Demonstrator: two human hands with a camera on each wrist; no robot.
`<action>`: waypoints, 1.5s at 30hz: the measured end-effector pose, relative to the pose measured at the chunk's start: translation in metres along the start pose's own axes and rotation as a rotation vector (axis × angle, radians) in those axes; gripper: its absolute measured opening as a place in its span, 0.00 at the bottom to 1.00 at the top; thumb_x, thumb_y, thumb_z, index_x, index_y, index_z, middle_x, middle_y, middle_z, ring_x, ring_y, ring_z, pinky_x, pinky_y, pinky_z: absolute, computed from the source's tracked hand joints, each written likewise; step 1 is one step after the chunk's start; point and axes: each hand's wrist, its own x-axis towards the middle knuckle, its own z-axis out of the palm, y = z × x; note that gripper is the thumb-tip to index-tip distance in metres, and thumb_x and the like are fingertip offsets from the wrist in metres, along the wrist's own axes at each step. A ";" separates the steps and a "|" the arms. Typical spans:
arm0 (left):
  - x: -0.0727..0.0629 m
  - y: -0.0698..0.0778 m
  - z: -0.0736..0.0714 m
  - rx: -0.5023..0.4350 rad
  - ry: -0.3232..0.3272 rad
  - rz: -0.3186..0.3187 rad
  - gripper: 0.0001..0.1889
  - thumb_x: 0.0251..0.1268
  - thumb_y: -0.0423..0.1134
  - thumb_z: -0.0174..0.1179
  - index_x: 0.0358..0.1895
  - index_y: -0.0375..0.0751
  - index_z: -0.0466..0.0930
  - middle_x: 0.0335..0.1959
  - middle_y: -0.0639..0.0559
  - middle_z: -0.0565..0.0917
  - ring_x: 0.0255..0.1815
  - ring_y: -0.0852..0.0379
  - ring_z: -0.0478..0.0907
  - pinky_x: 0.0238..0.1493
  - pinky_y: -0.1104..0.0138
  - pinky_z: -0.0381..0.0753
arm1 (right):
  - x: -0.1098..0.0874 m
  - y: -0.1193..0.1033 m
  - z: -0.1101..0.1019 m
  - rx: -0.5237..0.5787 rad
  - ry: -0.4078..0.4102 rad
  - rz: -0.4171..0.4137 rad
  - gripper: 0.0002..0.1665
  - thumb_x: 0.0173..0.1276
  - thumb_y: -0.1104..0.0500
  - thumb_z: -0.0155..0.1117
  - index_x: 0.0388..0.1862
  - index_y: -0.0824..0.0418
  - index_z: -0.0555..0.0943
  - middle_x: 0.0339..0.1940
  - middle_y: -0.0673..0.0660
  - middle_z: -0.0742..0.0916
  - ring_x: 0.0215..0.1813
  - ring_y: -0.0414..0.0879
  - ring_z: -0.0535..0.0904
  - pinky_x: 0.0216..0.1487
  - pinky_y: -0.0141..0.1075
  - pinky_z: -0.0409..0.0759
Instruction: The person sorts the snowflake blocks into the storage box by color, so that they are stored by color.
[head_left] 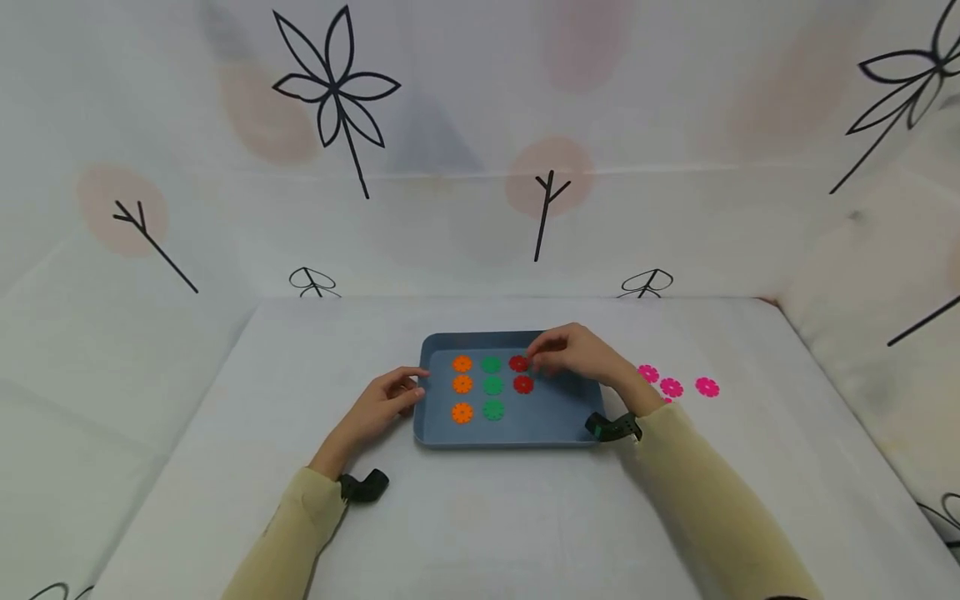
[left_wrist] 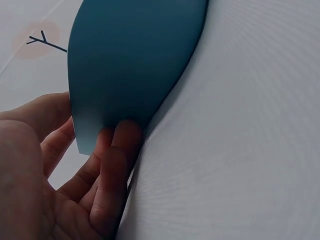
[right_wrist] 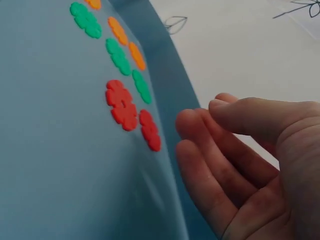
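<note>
A blue-grey tray (head_left: pixel 540 429) lies on the table with flat, notched flower-shaped discs in it. Three orange discs (head_left: pixel 462 384) form the left column, three green discs (head_left: pixel 492 385) the middle one. To their right lie two red discs (head_left: pixel 522 385), one above the other. My left hand (head_left: pixel 382 402) holds the tray's left edge; in the left wrist view its fingertips (left_wrist: pixel 127 131) rest on the outer wall and another digit passes behind the rim. Over the tray's far right part is my right hand (head_left: pixel 576 350), fingers loosely bent around nothing, fingertips close beside the farther red disc.
Several pink discs (head_left: pixel 671 387) lie on the white table (head_left: pixel 480 517) right of the tray, one partly hidden by the right forearm. A white cloth (head_left: pixel 450 233) with printed plants stands behind the table. Dark wrist cameras (head_left: pixel 365 486) are strapped to both wrists.
</note>
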 end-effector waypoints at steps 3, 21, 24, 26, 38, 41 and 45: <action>0.000 0.001 0.001 -0.001 -0.002 0.007 0.18 0.73 0.39 0.59 0.62 0.40 0.77 0.39 0.46 0.78 0.31 0.52 0.76 0.31 0.66 0.76 | -0.006 -0.002 -0.007 0.006 0.026 -0.016 0.14 0.71 0.59 0.66 0.50 0.67 0.85 0.43 0.61 0.88 0.42 0.57 0.84 0.46 0.43 0.83; 0.001 0.001 0.004 0.016 -0.001 0.003 0.18 0.74 0.40 0.59 0.62 0.42 0.77 0.39 0.47 0.78 0.32 0.51 0.76 0.32 0.66 0.76 | -0.094 0.017 -0.061 -0.254 0.237 0.140 0.17 0.72 0.57 0.65 0.55 0.63 0.83 0.53 0.61 0.84 0.56 0.58 0.77 0.47 0.42 0.80; 0.001 0.001 0.004 0.020 -0.003 0.005 0.17 0.74 0.40 0.59 0.62 0.42 0.77 0.39 0.47 0.78 0.32 0.51 0.76 0.33 0.66 0.76 | -0.109 0.028 -0.065 -0.289 0.248 0.156 0.17 0.71 0.57 0.66 0.54 0.63 0.83 0.52 0.61 0.84 0.54 0.58 0.77 0.44 0.38 0.80; 0.001 0.001 0.004 0.020 -0.003 0.006 0.17 0.74 0.40 0.59 0.62 0.42 0.77 0.39 0.47 0.78 0.32 0.52 0.76 0.33 0.66 0.76 | -0.119 0.036 -0.068 -0.308 0.256 0.163 0.16 0.70 0.58 0.67 0.53 0.63 0.83 0.51 0.62 0.85 0.52 0.57 0.77 0.43 0.36 0.80; 0.000 0.003 0.004 0.041 -0.005 0.004 0.19 0.75 0.38 0.58 0.65 0.38 0.75 0.40 0.45 0.78 0.34 0.46 0.76 0.31 0.65 0.74 | -0.156 0.058 -0.070 -0.369 0.237 0.169 0.14 0.64 0.62 0.72 0.48 0.61 0.85 0.44 0.57 0.84 0.44 0.51 0.77 0.37 0.33 0.81; -0.003 0.009 0.003 0.038 -0.014 0.000 0.19 0.75 0.36 0.57 0.65 0.34 0.74 0.40 0.44 0.78 0.34 0.43 0.76 0.32 0.64 0.75 | -0.160 0.060 -0.067 -0.369 0.216 0.160 0.14 0.62 0.62 0.73 0.48 0.60 0.85 0.44 0.56 0.84 0.44 0.50 0.77 0.39 0.33 0.80; -0.009 0.027 0.002 0.031 -0.023 -0.001 0.19 0.75 0.35 0.57 0.64 0.31 0.74 0.39 0.43 0.78 0.34 0.41 0.76 0.33 0.63 0.76 | -0.160 0.060 -0.062 -0.387 0.204 0.127 0.18 0.58 0.60 0.77 0.48 0.59 0.85 0.43 0.55 0.83 0.44 0.51 0.76 0.39 0.33 0.80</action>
